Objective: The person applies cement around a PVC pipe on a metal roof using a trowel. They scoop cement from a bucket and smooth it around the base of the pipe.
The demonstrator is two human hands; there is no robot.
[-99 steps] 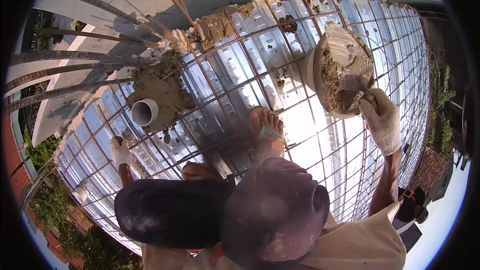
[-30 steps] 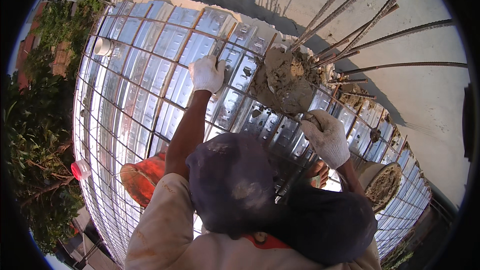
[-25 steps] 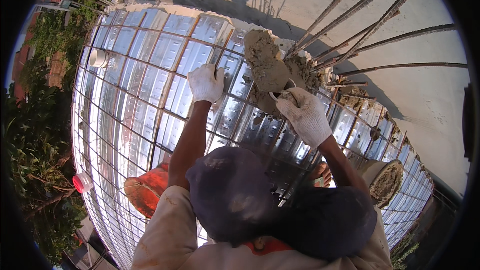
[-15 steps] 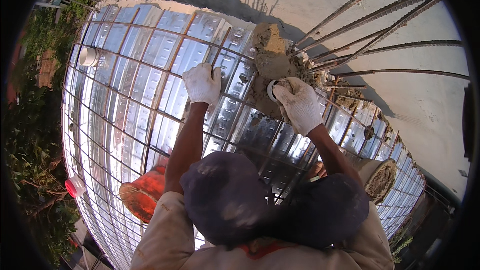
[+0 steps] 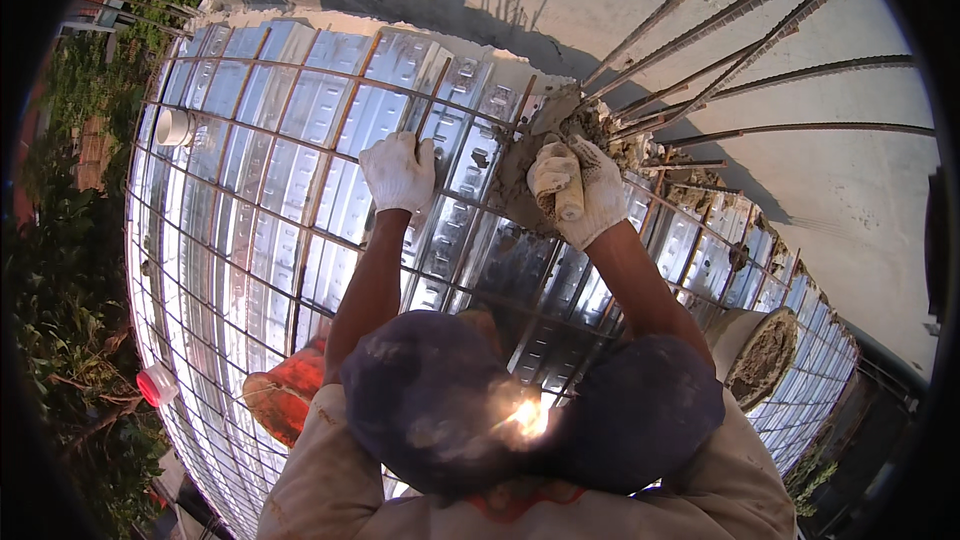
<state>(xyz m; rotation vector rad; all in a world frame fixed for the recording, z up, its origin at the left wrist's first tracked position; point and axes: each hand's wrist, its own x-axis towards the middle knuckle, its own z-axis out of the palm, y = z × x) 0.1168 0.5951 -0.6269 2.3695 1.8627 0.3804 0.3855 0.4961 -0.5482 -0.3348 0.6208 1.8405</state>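
My right hand (image 5: 588, 185), in a white knit glove, is closed around the pale round handle of a trowel (image 5: 570, 202). The handle's end points back toward me, and the blade is mostly hidden by the hand and mortar. Wet grey mortar (image 5: 514, 168) lies around and beyond this hand, over the mesh and metal decking. Left of it, my gloved left hand (image 5: 398, 172) is curled at a thin steel bar (image 5: 434, 100) of the mesh, its fingers folded down. Ribbed shiny metal decking (image 5: 395, 60) shows beneath the crossing bars.
Long rusty rebars (image 5: 770, 75) stick out at the upper right before a concrete wall (image 5: 830, 175). An orange mortar-stained bucket (image 5: 285, 395) lies left of me, and a mortar-caked container (image 5: 762, 360) lies right. A white pipe stub (image 5: 175, 127) and a red-capped container (image 5: 156, 385) stand along the left edge.
The mortar lump beyond my right hand now lies lower and more spread. My right hand has turned, bringing the trowel handle's end toward me. The left hand stays nearly in place.
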